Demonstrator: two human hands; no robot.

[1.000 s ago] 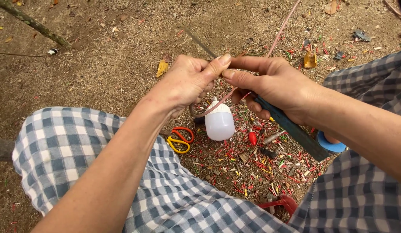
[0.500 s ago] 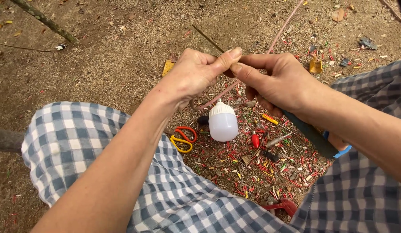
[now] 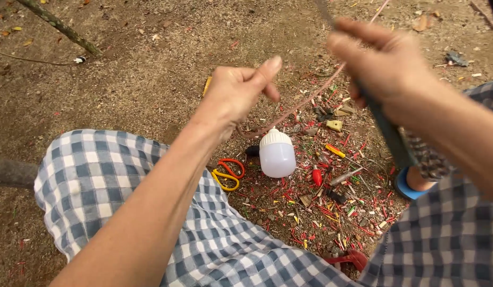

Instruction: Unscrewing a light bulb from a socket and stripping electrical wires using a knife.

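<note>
My left hand point(image 3: 241, 93) pinches the pink wire point(image 3: 310, 98); my right hand point(image 3: 382, 66) grips a dark tool point(image 3: 387, 133). The wire runs up-right, the bulb point(image 3: 277, 154) below, open dirt point(image 3: 140, 74) leftward.

Outdoor work spot on bare dirt ground point(image 3: 140, 79), not a room. Dry leaves and a thin branch point(image 3: 60, 26) at the far edge; below the fingers, a litter of cut wire scraps point(image 3: 331, 212), scissors point(image 3: 228, 172) and a white bulb point(image 3: 277, 154).
</note>
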